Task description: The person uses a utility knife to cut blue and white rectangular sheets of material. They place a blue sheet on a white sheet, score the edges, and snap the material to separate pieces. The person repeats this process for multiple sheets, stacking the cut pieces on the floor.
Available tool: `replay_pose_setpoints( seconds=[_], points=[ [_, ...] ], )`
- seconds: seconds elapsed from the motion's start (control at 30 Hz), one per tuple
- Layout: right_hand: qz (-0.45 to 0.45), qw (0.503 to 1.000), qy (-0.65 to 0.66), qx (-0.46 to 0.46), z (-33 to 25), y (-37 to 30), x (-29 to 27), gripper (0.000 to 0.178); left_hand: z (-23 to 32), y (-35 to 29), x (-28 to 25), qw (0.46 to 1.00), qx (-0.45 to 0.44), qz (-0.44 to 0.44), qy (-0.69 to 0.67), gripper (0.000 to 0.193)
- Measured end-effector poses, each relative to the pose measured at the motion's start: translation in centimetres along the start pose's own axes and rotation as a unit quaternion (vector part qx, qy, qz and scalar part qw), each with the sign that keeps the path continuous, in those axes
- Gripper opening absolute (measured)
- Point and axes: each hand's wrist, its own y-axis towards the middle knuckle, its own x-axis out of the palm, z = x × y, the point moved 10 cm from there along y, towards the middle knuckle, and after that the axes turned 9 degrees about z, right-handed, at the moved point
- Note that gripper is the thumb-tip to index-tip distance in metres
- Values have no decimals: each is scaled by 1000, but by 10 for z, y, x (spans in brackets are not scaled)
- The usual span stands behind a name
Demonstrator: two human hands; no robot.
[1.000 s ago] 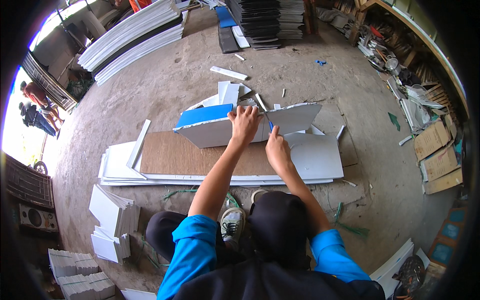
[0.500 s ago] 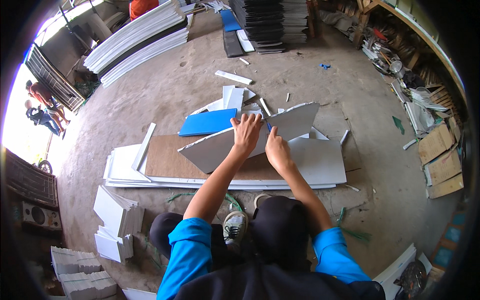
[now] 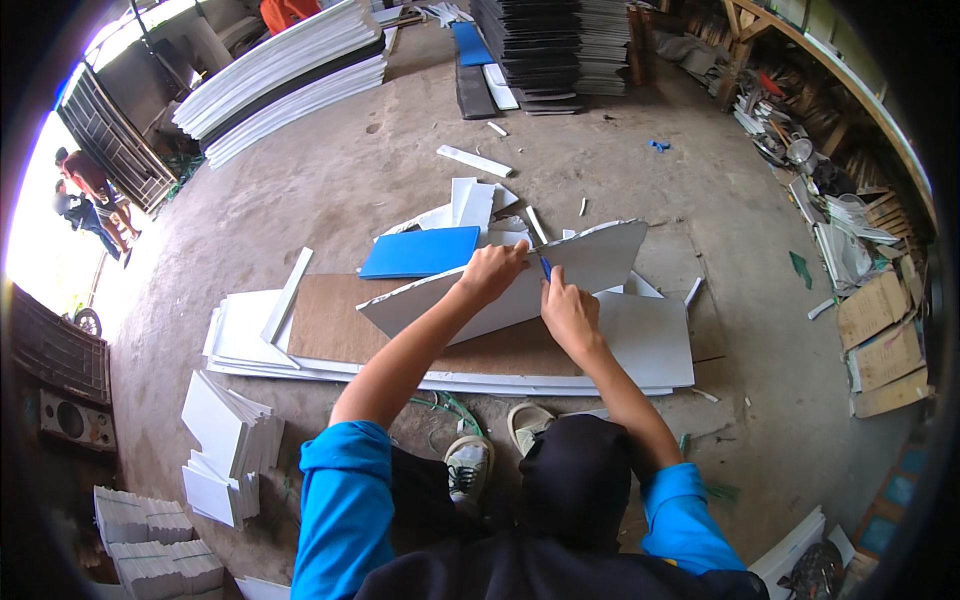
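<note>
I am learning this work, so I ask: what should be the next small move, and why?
Perhaps draw the blue cutter lightly down the white sheet: the right hand holds the cutter near its upper edge, while the left hand grips that edge just beside, so the sheet seems steadied.

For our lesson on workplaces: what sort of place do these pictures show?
Probably a small workshop handling sheet material. White sheets and dark sheets lie in big stacks, narrow white strips are scattered on the floor, and the right hand holds a slim blue tool at a white board.
</note>
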Motion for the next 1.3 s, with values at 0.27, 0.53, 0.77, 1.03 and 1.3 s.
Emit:
replay_pose_setpoints(
  seconds=[0.27,0.53,0.77,1.03,1.3],
  points=[
    [-7,998,-49,-28,-6,1,-10,24,0,3,1,1000,-22,0,9,26],
    [-21,998,-52,-33,-7,-6,-8,19,3,1,2,1000,-24,-14,-5,26],
    [-28,998,-57,-27,0,10,10,16,9,0,1,1000,-15,-9,-10,27],
    [-83,996,-3,10,0,-6,-5,20,4,2,-1,1000,-17,-4,3,25],
    [-96,995,8,14,6,7,15,20,14,-4,0,999,10,-14,-27,24]
  ],
)
